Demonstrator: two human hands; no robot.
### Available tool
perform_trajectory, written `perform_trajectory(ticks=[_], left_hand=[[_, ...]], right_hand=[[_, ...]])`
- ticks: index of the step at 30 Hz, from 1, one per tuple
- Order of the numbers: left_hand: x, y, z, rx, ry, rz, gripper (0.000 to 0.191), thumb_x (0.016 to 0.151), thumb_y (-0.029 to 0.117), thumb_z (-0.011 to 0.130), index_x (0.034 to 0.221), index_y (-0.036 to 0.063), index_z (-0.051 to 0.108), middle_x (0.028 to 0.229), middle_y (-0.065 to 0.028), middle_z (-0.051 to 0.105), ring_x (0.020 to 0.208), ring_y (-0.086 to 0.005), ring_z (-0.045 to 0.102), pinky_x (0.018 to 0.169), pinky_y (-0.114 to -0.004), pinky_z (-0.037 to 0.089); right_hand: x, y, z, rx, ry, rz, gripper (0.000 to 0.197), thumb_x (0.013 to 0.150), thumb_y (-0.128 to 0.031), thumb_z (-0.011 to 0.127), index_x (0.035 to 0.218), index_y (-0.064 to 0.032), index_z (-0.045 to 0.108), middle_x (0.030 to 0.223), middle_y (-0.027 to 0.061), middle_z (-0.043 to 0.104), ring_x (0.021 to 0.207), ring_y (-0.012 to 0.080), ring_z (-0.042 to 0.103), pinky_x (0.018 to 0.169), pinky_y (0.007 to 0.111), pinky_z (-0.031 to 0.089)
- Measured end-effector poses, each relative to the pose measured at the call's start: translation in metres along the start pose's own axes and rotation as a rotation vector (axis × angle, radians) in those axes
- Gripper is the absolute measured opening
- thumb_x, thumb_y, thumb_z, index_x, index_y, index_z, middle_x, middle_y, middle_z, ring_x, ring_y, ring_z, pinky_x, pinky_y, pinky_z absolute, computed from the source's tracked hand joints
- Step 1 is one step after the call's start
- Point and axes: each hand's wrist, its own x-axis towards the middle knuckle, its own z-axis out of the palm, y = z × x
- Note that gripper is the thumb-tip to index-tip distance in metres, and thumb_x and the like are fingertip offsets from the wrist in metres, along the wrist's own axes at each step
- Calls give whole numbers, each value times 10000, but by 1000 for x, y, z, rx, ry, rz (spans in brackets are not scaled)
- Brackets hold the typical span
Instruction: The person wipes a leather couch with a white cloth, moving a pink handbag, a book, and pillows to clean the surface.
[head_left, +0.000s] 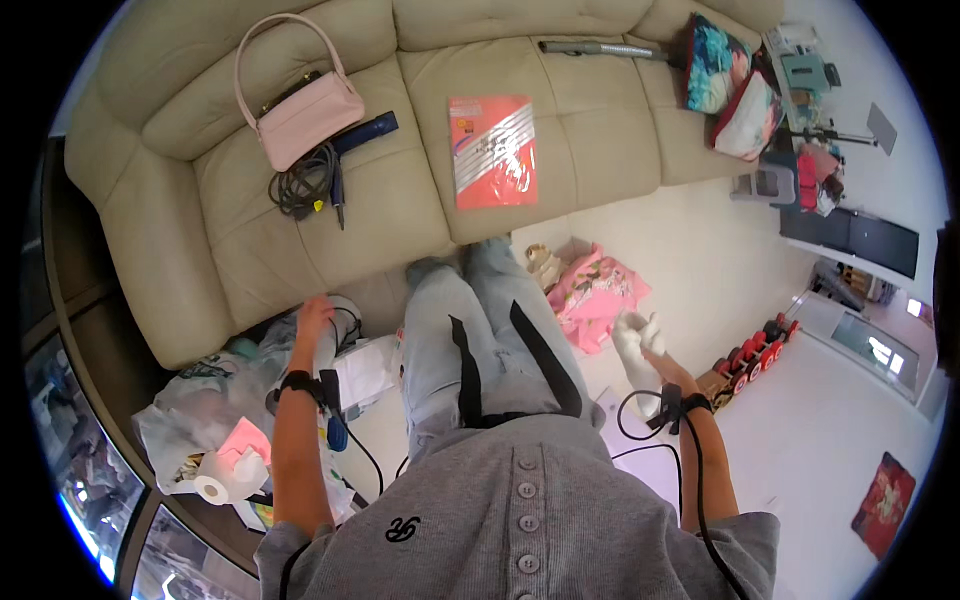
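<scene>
My left hand (315, 316) is at the sofa's front edge, above bulging clear plastic bags (202, 397). Next to its fingers is a pale rounded item with a looped black cord (346, 321); whether I touch it cannot be told. My right hand (654, 352) is out to the right, over the floor, with white cloth (636, 352) around the fingers and hanging below, perhaps a sock. Just beyond it lies a pink patterned cloth (596, 296), beside a beige crumpled item (544, 264). Both wrists carry black straps with cables.
On the beige leather sofa (615, 135) lie a pink handbag (311, 120), a dark blue corded styling tool (367, 133), a red-and-white packet (493, 150), a grey tube (600, 49) and cushions (716, 67). Red-and-black dumbbells (750, 356) line the right. A glass-fronted cabinet (82, 435) stands left.
</scene>
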Motion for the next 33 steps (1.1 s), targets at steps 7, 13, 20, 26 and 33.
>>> perform_trajectory(ticks=[7, 13, 20, 26, 33], left_hand=[[3, 0, 2, -37, 128, -30, 221, 796, 262, 439, 861, 74, 536, 707, -50, 575, 549, -129, 523, 426, -232, 372], [-23, -45, 51, -104, -35, -44, 152, 772, 220, 467, 760, 83, 532, 674, -70, 557, 520, -135, 499, 389, -268, 359], [-29, -57, 121, -125, -169, -154, 291, 803, 279, 431, 1019, 95, 499, 814, -87, 582, 695, -179, 560, 474, -274, 422], [-68, 11, 167, 19, 0, 95, 264, 805, 230, 456, 1016, 80, 504, 787, -59, 594, 635, -146, 557, 490, -245, 400], [-78, 0, 135, 80, -57, -169, 254, 787, 285, 480, 964, 108, 522, 810, -81, 606, 606, -163, 560, 486, -275, 415]], right_hand=[[10, 5, -3, -99, -130, -139, 603, 783, -319, 553, 1248, -27, 305, 1124, 78, 465, 961, 170, 473, 817, 286, 388], [31, 55, -73, 135, -71, -90, 606, 769, -323, 577, 1239, -37, 325, 1073, 78, 502, 902, 188, 509, 771, 295, 417], [59, -8, -131, -387, -7, -16, 658, 709, -371, 625, 1198, -5, 380, 1027, 104, 539, 906, 183, 515, 766, 276, 420], [106, -77, -142, 31, -160, -377, 656, 737, -237, 620, 1264, -45, 280, 1132, 102, 474, 967, 191, 481, 781, 329, 428], [124, -99, -124, 196, -128, -532, 643, 744, -196, 597, 1266, -32, 261, 1135, 86, 470, 1006, 180, 459, 855, 312, 379]])
